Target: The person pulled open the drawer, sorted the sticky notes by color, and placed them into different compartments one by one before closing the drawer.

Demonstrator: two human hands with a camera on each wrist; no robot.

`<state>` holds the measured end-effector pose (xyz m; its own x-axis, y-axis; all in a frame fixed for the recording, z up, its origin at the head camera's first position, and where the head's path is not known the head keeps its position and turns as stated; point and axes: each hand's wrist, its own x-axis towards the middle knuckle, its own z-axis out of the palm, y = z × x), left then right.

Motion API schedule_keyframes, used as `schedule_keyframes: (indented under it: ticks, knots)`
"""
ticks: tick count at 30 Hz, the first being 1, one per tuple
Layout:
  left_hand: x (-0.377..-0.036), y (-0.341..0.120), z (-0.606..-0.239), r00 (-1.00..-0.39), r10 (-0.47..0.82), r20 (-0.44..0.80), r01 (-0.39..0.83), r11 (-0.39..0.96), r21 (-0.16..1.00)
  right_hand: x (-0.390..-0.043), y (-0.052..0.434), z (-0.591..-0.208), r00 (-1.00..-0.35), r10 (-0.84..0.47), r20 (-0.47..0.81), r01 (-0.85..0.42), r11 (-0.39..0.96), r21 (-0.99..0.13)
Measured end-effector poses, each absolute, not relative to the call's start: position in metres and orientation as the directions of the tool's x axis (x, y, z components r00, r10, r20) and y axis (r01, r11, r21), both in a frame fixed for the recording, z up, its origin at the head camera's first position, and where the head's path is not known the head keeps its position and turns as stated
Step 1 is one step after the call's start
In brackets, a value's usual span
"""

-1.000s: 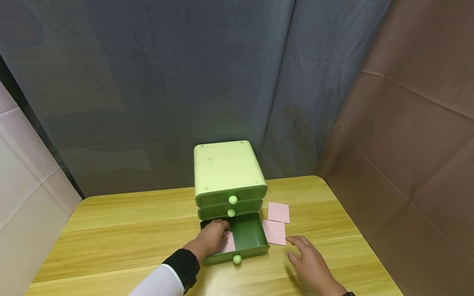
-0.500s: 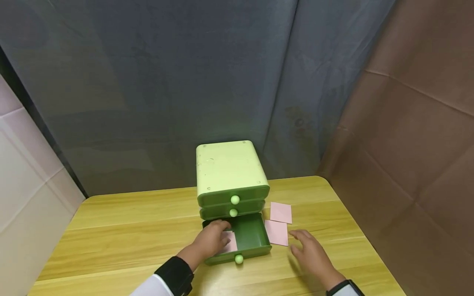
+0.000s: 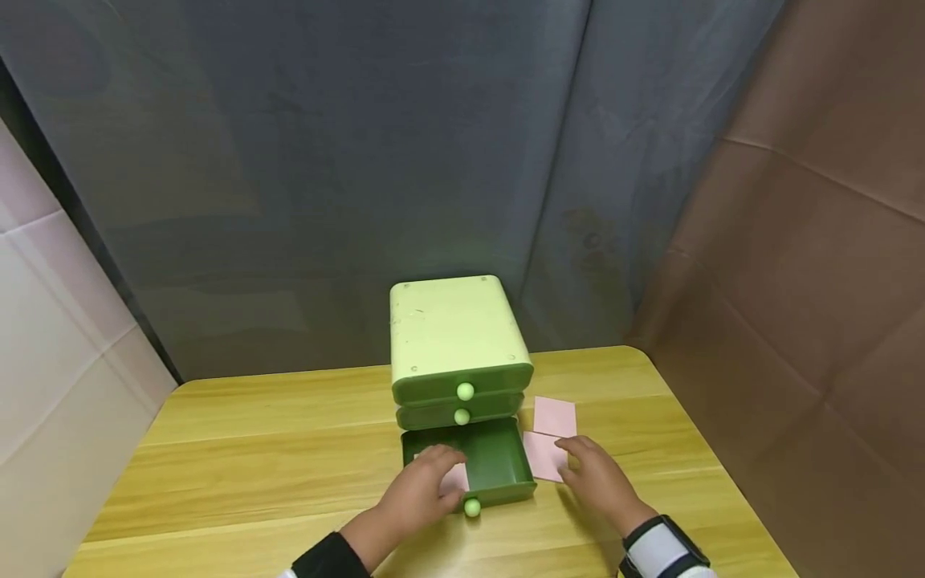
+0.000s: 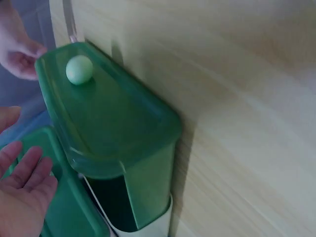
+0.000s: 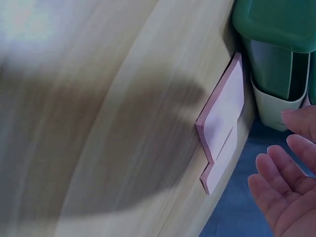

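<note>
The left hand (image 3: 422, 494) rests with relaxed fingers over the open bottom drawer (image 3: 499, 466), above a pink pad (image 3: 455, 479) inside it. The right hand (image 3: 596, 478), fingers straight, touches the near pink pad (image 3: 543, 453) on the table (image 3: 253, 449). The pads look light and thin, probably best pinched at an edge. No writing is readable.
</note>
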<state>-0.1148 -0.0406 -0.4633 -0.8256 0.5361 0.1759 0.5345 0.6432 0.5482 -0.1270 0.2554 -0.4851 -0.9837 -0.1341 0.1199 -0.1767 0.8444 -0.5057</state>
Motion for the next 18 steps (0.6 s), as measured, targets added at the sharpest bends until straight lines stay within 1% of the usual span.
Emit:
schedule_keyframes:
  ticks: [5, 9, 15, 18]
  knots:
    - [-0.105, -0.035, -0.464, -0.807, 0.555, 0.202, 0.573, 0.651, 0.499, -0.137, 0.25, -0.487, -0.98, -0.167, 0.104, -0.196, 0.841, -0.504]
    - [-0.1, -0.032, -0.465, -0.787, 0.571, 0.232, 0.603, 0.636, 0.482, -0.144, 0.246, -0.489, -0.973, -0.202, 0.11, -0.23, 0.845, -0.482]
    - [-0.091, -0.027, -0.474, -0.703, 0.605, 0.374, 0.71, 0.566, 0.418, -0.157, 0.239, -0.493, -0.971, -0.229, 0.072, -0.235, 0.848, -0.475]
    - [-0.088, -0.025, -0.477, -0.675, 0.625, 0.392, 0.737, 0.55, 0.393, -0.162, 0.236, -0.495, -0.967, -0.249, 0.046, -0.241, 0.85, -0.468]
